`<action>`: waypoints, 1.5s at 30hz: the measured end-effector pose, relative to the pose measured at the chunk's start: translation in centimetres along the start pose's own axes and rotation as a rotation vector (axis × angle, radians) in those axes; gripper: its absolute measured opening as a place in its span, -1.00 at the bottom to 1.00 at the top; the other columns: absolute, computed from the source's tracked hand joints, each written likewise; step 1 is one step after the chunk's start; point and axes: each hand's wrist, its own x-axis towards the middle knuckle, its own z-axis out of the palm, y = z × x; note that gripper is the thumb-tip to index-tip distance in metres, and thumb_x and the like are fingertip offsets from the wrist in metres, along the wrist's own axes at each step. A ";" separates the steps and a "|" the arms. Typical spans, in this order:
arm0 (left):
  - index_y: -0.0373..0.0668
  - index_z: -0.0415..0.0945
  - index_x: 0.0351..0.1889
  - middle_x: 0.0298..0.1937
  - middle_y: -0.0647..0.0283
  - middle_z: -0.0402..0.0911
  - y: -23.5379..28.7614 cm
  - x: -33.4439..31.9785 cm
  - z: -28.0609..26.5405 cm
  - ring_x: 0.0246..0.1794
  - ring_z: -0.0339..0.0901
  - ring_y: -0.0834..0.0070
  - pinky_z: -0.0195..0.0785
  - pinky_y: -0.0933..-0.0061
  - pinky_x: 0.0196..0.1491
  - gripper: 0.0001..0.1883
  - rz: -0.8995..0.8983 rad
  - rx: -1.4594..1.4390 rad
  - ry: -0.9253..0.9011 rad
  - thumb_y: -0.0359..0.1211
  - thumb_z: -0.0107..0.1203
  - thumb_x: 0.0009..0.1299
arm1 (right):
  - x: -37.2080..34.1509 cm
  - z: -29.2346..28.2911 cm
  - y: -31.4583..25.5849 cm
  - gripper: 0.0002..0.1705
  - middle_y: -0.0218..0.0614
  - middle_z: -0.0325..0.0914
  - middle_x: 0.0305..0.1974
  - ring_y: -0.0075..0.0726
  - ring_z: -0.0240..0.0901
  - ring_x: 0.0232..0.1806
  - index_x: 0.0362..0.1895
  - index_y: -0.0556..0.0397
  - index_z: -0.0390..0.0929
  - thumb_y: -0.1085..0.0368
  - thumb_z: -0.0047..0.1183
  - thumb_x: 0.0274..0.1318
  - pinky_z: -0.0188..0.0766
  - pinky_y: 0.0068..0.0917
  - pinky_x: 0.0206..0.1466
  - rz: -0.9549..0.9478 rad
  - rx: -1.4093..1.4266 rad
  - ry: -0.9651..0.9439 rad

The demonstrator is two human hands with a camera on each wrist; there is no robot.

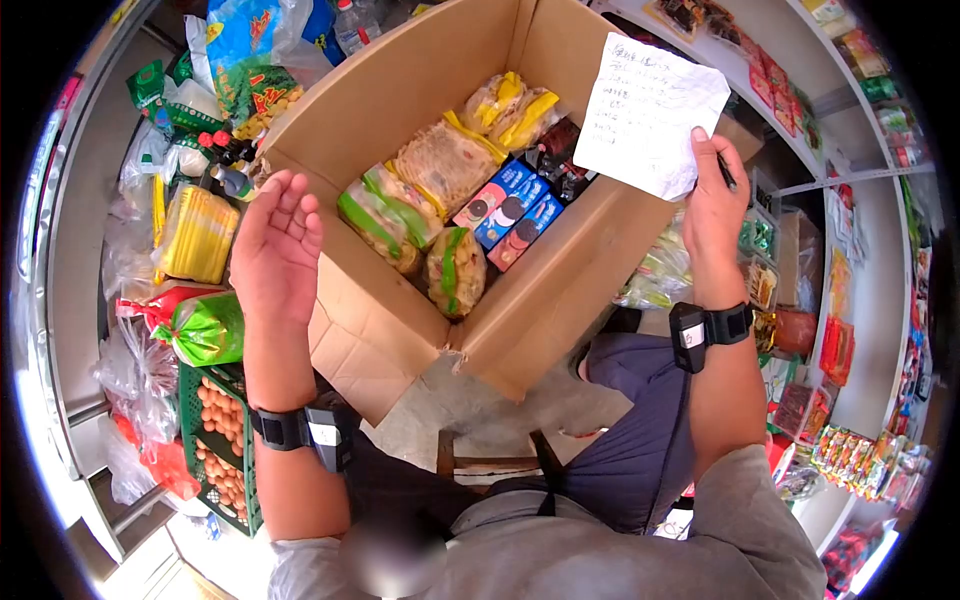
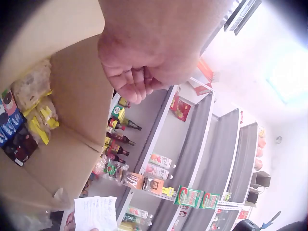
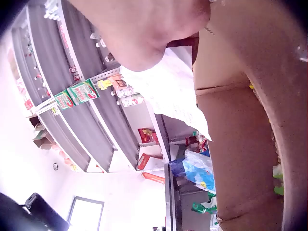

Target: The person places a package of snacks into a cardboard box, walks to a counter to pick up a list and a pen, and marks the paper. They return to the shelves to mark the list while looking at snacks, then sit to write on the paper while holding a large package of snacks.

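My right hand (image 1: 715, 205) pinches a creased white sheet of paper (image 1: 650, 115) with handwritten lines, thumb on its lower right corner. A dark, thin stick-like thing (image 1: 731, 182) shows between the fingers of that hand. Over the left side of a large open cardboard box (image 1: 540, 310), my left hand (image 1: 278, 250) is raised with loosely bent fingers and nothing in it. Inside the box are green-banded bags (image 1: 457, 272), yellow-edged packs of flat food (image 1: 445, 165), blue and pink cookie boxes (image 1: 510, 195) and a dark shiny packet (image 1: 560, 160).
Packed goods crowd the left, among them a yellow pack (image 1: 197, 235), a green bag (image 1: 205, 328) and a green crate (image 1: 250, 480) of eggs. Shelves (image 1: 870, 240) with packets line the right. A wooden stool (image 1: 490, 464) is below the box, between the person's legs.
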 end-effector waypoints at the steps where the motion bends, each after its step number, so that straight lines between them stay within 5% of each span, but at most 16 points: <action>1: -0.28 0.51 0.14 0.00 0.22 0.68 0.0 0.1 0.1 -0.11 0.64 0.50 0.57 0.56 -0.07 -0.72 -0.002 0.004 0.021 -0.32 0.03 0.57 | 0.2 -0.1 0.2 -0.77 -0.49 0.50 -0.30 -0.63 0.31 -0.25 -0.27 0.13 0.58 0.23 0.26 0.31 0.28 -0.63 -0.16 -0.005 -0.019 0.000; 45: -0.30 0.49 0.18 0.04 0.19 0.67 -1.4 2.6 1.0 -0.10 0.65 0.50 0.60 0.57 -0.05 -0.68 -0.042 0.081 -0.002 -0.31 -0.02 0.59 | 2.2 0.5 2.4 -0.81 -0.43 0.57 -0.25 -0.61 0.40 -0.21 -0.23 0.14 0.59 0.27 0.26 0.29 0.34 -0.65 -0.15 0.029 -0.021 -0.060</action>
